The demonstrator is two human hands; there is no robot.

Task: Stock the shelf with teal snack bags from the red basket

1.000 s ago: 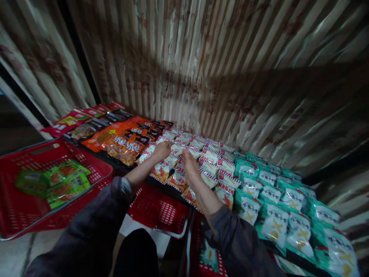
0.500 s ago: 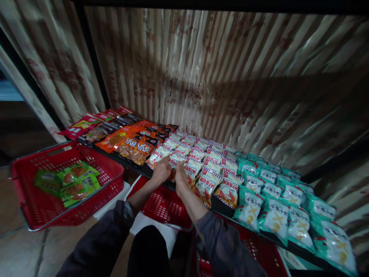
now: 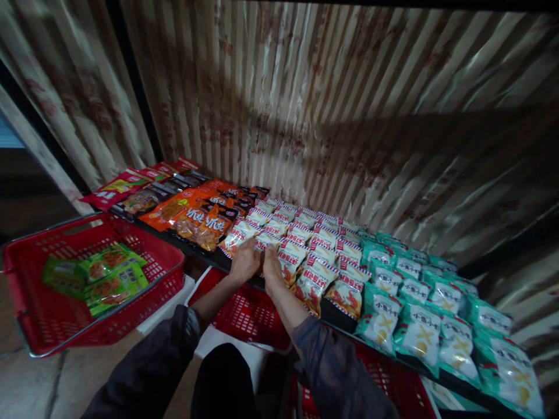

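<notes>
Along the front row of the black shelf, my left hand [image 3: 246, 260] and my right hand [image 3: 271, 266] are close together on either side of a white snack bag [image 3: 264, 240] with a striped top edge. The fingers of both hands are curled in at its sides, and they partly hide its lower half. Similar white snack bags with red lettering [image 3: 316, 278] lie in overlapping rows just right of my right hand. Left of my left hand, orange and black snack bags [image 3: 208, 224] lie on the same shelf.
Teal snack bags [image 3: 418, 334] fill the shelf's right end; red packets [image 3: 117, 187] lie at its far left. A red basket [image 3: 168, 273] with green packets [image 3: 114, 285] stands at left. Another red basket [image 3: 244, 317] sits below my hands. Striped crumpled sheeting [image 3: 283, 116] hangs behind.
Both hands have come from further back among the white bags to the front row, closing around the sides of one bag there. Over the last half second they have barely moved. The view has shifted slightly.
</notes>
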